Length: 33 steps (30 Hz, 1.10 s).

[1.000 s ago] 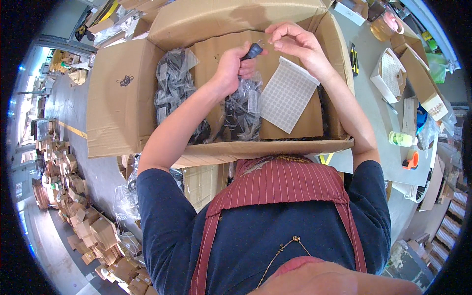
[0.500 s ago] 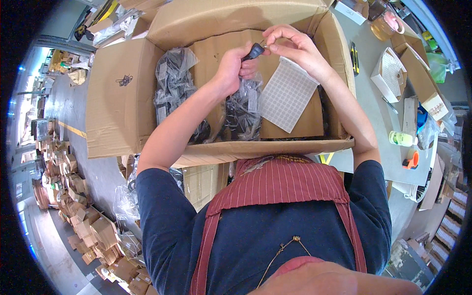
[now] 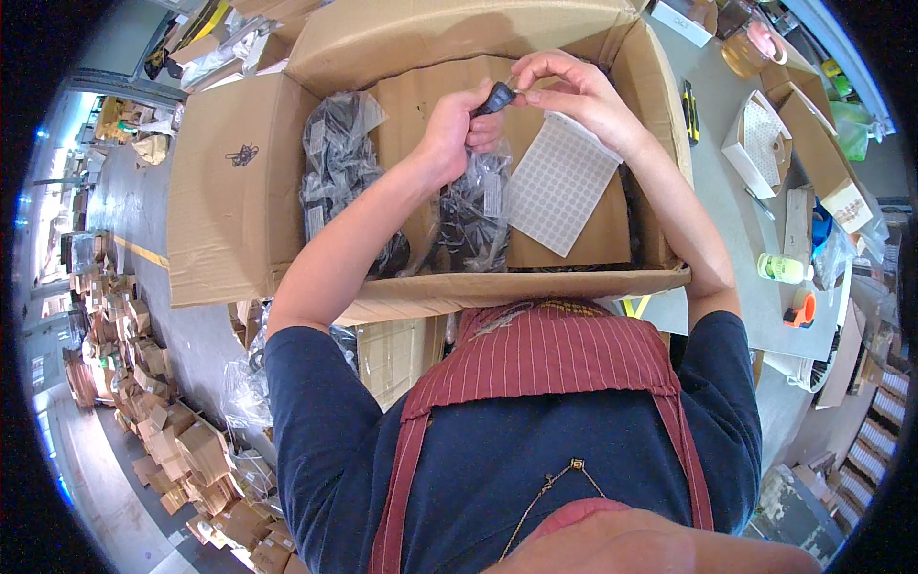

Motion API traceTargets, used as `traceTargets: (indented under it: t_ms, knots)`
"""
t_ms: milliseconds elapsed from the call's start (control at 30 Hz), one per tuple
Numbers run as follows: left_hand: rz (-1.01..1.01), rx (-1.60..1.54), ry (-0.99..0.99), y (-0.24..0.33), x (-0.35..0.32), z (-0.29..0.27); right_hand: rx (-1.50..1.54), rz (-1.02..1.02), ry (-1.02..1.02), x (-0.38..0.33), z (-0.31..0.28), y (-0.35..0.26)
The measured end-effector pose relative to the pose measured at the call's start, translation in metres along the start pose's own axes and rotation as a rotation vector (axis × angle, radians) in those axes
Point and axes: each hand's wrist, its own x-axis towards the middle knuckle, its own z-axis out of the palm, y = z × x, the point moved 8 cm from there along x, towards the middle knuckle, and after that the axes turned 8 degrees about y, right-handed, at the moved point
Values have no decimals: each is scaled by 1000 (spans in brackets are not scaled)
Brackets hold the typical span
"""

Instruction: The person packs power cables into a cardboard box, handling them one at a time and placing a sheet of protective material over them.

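Note:
Over the open cardboard box (image 3: 449, 284), my left hand (image 3: 451, 134) is closed around a black plug-like piece (image 3: 495, 99) that points up and to the right. My right hand (image 3: 574, 91) meets its tip with thumb and forefinger pinched together. Whatever tiny thing lies in that pinch is too small to make out. Below the right hand, a white sheet of round stickers (image 3: 562, 187) lies in the box on a brown cardboard layer. Bundles of black cords in clear plastic bags (image 3: 339, 177) fill the left side; another bagged bundle (image 3: 475, 215) sits beneath my left hand.
On the grey table (image 3: 712, 182) at right are a yellow-black cutter (image 3: 689, 113), a white box (image 3: 758, 143), a green-labelled bottle (image 3: 782, 269) and an orange tape roll (image 3: 799, 308). A box flap (image 3: 229, 191) sticks out left. Piled cartons (image 3: 182, 430) stand on the floor.
The sticker sheet has shifted very slightly under my right hand. Both hands stay at the plug-like piece, almost unmoved.

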Motion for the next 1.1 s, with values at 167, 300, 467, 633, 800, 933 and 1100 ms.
traceTargets:
  t_ms: [167, 300, 467, 633, 800, 933, 1100]
  knots:
    - [6, 4, 9, 0, 2, -2, -22, 1, -11, 0, 0, 2]
    - [0, 1, -1, -1, 1, 0, -44, -8, 14, 1, -2, 5]
    - [-7, -5, -13, -1, 0, 1, -94, -33, 15, 1, -3, 7]
    - [-7, 2, -5, -2, 2, -1, -93, -13, 17, 1, -3, 8]
    - [6, 6, -38, -2, 3, -1, -53, -10, 23, 1, -4, 8]
    - [1, 11, -38, -2, 4, 0, -43, 3, 34, 1, -6, 10]
    - [2, 12, -43, -2, 3, 0, -32, 17, 15, 0, -4, 8]
